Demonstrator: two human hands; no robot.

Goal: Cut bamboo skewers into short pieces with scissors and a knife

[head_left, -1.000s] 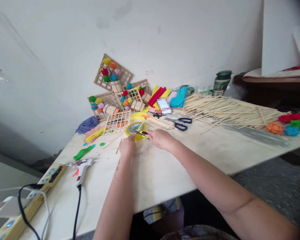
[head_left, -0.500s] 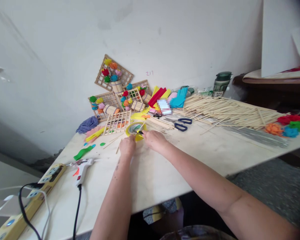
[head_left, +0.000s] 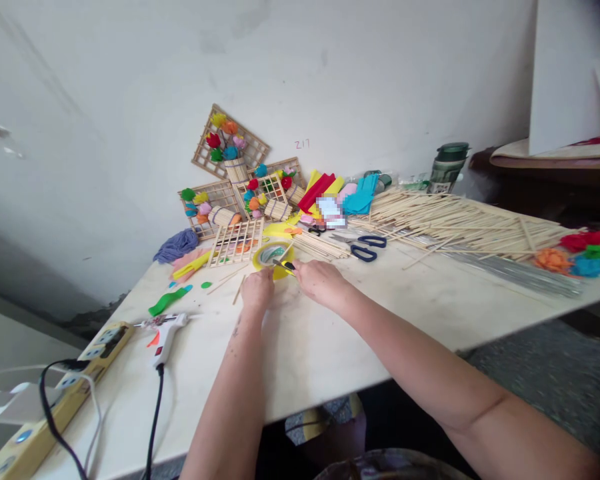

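Observation:
My right hand is closed around a yellow and black utility knife, its blade pointing left toward my other hand. Pinched in the fingers of my left hand is a thin wooden stick, partly hidden, which slants up over a roll of yellow tape. The blade lies close to the stick; whether they touch I cannot tell. Just left of my left hand, another short stick shows on the table. Behind the tape lies a small wooden lattice.
A glue gun and a power strip with cords occupy the left side. Scissors lie beyond my right hand, near a large pile of sticks. Lattices with paper flowers lean on the wall.
The knife and my right hand have shifted slightly right, and more of the blade shows. My left hand stays beside the tape. The whole view has moved a little.

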